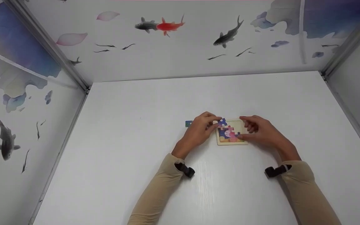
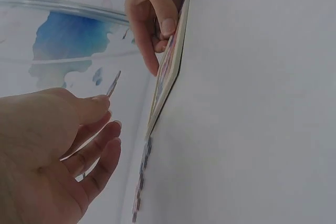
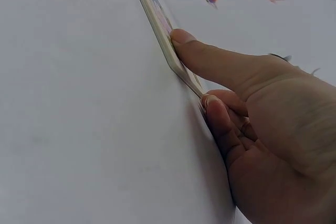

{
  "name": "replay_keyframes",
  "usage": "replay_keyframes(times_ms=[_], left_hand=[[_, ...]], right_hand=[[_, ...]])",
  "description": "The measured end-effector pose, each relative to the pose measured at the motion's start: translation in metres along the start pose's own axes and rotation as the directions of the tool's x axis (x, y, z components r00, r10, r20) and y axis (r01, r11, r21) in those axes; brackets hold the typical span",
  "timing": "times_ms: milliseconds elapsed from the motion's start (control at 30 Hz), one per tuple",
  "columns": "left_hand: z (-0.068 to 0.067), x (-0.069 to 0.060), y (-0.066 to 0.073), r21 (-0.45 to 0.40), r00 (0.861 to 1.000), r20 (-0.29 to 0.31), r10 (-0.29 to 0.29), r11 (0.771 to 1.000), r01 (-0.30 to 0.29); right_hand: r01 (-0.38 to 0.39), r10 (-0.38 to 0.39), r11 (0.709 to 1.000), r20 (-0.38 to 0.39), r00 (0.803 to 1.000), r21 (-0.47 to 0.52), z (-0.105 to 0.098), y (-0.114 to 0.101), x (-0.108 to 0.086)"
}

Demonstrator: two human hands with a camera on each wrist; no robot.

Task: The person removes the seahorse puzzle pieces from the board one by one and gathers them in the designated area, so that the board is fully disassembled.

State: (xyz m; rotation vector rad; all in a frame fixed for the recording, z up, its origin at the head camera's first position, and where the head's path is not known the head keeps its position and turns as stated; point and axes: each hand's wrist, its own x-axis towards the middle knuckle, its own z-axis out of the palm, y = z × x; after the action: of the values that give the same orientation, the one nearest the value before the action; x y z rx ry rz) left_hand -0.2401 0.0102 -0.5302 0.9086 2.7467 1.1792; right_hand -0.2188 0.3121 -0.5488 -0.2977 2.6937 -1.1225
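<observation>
Puzzle piece (image 1: 222,122), left hand (image 1: 199,128) pinching, right (image 1: 262,130) holding tray (image 1: 235,123), hovers, wrist views alone reveal.

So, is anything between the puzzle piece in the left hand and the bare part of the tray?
Nothing visible is: the left hand pinches the puzzle piece above the tray, and the right hand holds the tray's right side.
</observation>
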Motion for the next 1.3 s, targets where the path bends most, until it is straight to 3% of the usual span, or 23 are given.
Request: replay_keyframes(times_ms=[167, 300, 433, 600, 900, 1133, 1300], left_hand=[[-0.011, -0.016, -0.013, 0.065, 0.999, 0.030, -0.041, 0.997, 0.039], [-0.015, -0.023, -0.020, 0.057, 0.996, 0.064, -0.058, 0.997, 0.054], [-0.014, -0.024, -0.025, 0.041, 0.992, 0.108, -0.070, 0.997, 0.066], [-0.018, -0.023, -0.029, 0.079, 0.989, 0.143, -0.049, 0.996, 0.038], [-0.023, -0.024, -0.029, 0.131, 0.994, 0.097, -0.045, 0.991, 0.032], [-0.017, -0.024, -0.026, 0.247, 0.995, 0.088, -0.037, 0.969, 0.014], [-0.017, -0.024, -0.026, 0.244, 0.996, 0.084, -0.034, 0.970, 0.012]], right_hand=[[0.007, -0.007, 1.000, 0.001, 1.000, 0.013, 0.002, 0.000, 0.001], [0.001, -0.001, 1.000, -0.005, 1.000, 0.009, 0.002, 0.000, 0.001], [0.003, -0.003, 1.000, -0.003, 1.000, 0.012, 0.001, 0.000, 0.000], [0.006, -0.006, 1.000, -0.009, 1.000, 0.003, 0.002, 0.000, 0.000], [0.022, -0.023, 1.000, -0.017, 1.000, -0.008, 0.002, 0.000, 0.000], [0.026, -0.026, 1.000, -0.023, 0.999, -0.005, 0.003, 0.002, 0.002], [0.025, -0.025, 1.000, -0.019, 1.000, 0.001, 0.003, 0.002, 0.002]])
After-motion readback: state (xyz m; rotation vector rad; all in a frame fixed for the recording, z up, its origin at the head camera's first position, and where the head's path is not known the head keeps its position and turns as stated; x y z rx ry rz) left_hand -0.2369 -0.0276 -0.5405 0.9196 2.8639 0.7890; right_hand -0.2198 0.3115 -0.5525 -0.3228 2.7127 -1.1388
